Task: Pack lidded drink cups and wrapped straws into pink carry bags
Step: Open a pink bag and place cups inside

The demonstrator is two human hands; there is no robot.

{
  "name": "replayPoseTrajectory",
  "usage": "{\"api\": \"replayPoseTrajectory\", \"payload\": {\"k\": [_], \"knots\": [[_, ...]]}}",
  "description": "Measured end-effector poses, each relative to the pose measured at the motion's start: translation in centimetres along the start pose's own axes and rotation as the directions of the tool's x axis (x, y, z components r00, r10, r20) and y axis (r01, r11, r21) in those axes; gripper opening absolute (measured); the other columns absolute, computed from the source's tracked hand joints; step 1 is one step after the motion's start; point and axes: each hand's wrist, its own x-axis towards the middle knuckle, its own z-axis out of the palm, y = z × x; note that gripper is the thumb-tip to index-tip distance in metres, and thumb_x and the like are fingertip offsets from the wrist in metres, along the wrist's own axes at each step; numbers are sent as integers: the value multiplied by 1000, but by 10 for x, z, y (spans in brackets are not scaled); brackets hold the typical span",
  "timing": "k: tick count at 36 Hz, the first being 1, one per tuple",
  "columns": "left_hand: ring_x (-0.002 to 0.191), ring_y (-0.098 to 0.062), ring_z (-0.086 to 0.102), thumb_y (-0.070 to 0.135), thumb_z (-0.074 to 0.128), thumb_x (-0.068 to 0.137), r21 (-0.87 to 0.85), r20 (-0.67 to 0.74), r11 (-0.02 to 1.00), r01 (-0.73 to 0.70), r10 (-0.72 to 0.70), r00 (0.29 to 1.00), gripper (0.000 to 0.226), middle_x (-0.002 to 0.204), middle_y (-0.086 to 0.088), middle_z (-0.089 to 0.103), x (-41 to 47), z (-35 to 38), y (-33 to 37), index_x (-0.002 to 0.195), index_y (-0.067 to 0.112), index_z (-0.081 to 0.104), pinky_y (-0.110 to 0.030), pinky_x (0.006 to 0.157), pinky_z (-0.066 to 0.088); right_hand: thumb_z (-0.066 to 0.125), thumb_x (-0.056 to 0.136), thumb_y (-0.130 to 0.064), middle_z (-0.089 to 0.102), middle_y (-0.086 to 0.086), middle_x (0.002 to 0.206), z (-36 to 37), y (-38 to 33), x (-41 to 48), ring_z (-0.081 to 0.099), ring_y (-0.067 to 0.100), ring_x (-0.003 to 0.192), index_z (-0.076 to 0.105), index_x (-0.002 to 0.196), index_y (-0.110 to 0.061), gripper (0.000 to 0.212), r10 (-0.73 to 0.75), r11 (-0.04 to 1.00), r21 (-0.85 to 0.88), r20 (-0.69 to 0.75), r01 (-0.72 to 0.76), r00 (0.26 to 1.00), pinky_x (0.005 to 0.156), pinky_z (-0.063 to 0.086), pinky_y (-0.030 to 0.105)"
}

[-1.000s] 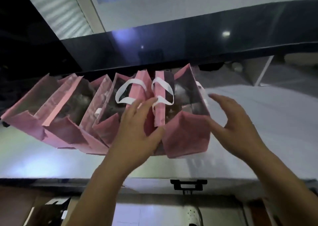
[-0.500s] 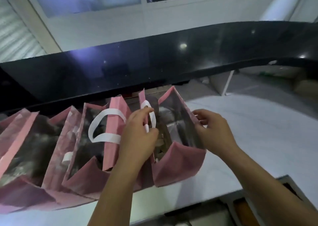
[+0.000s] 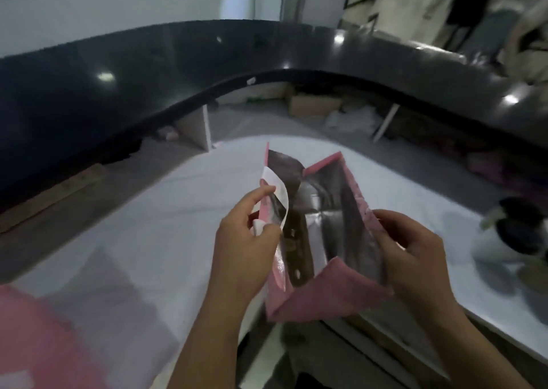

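Note:
One pink carry bag (image 3: pixel 329 293) with a silvery lining stands open in the middle of the head view, lifted over the front edge of the white counter (image 3: pixel 142 228). My left hand (image 3: pixel 246 249) pinches the bag's left wall and its white handle (image 3: pixel 278 199). My right hand (image 3: pixel 409 249) grips the bag's right wall. Something dark lies inside the bag; what it is I cannot tell. No wrapped straw shows.
A blurred pink bag (image 3: pixel 35 341) lies at the lower left. A white cup with a dark lid (image 3: pixel 516 234) stands at the right on the counter. A black raised ledge (image 3: pixel 118 83) curves round the back, with boxes and clutter beneath it.
Both hands took hold of the rightmost bag and carried it right, away from the row of pink bags. The view has swung right; the row is now out of sight.

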Motion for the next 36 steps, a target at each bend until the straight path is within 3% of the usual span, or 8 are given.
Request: {"api": "replayPoseTrajectory", "payload": {"k": [3,5,16,22,26,29,31,36], "knots": [[123,-16,56,3,59,93,-52,76,999,-10,14,997,48,139,11,57,11,45,15,127,37,63,-37,100,53,64,95,-20,73,-18,91,-38,17,2,67,2,87,75,101,-25,13,36,999,18,-144,-34,989,70,51,11],[118,-16,59,2,58,92,-78,124,996,-30,39,991,48,133,11,61,16,76,26,126,35,65,-43,96,56,64,96,-24,73,-17,91,-63,31,4,68,2,88,74,101,-24,12,64,998,28,-223,-60,973,72,52,15],[106,-11,63,0,55,91,21,303,993,-120,108,947,52,127,15,62,44,263,69,128,34,64,-28,84,60,66,95,-23,75,-6,92,-191,141,49,71,18,91,75,100,-25,11,192,961,262,-393,-91,899,83,57,52],[98,-10,65,-1,59,92,108,325,986,-130,89,942,49,116,19,64,64,342,85,122,37,68,-24,70,61,65,95,-23,75,-6,100,-235,188,80,69,12,101,75,108,-23,16,251,900,424,-316,-100,915,92,56,46],[104,-15,65,0,61,91,191,310,975,-115,51,949,48,122,11,65,75,370,89,121,36,68,-36,79,62,63,96,-18,75,-8,100,-252,206,101,69,10,99,74,110,-21,17,255,875,470,-250,-113,934,91,57,39],[97,-8,68,2,62,91,247,345,959,-141,49,937,48,109,26,67,80,376,94,118,41,68,-29,73,62,65,95,-16,75,-8,98,-260,212,113,69,10,96,74,108,-22,17,254,860,494,-189,-132,949,89,58,37],[91,2,68,6,64,92,283,404,944,-169,43,914,45,99,36,66,84,374,101,116,43,67,-22,68,60,66,94,-15,75,-7,98,-264,215,118,70,10,96,74,108,-22,17,239,859,494,-155,-134,959,88,58,36],[109,1,59,31,78,80,512,586,807,-295,-76,807,44,120,31,57,92,358,115,112,55,60,-23,77,57,68,90,-18,73,-7,104,-277,222,115,67,8,100,71,114,-25,25,205,868,467,-23,-171,978,89,57,27]]}}
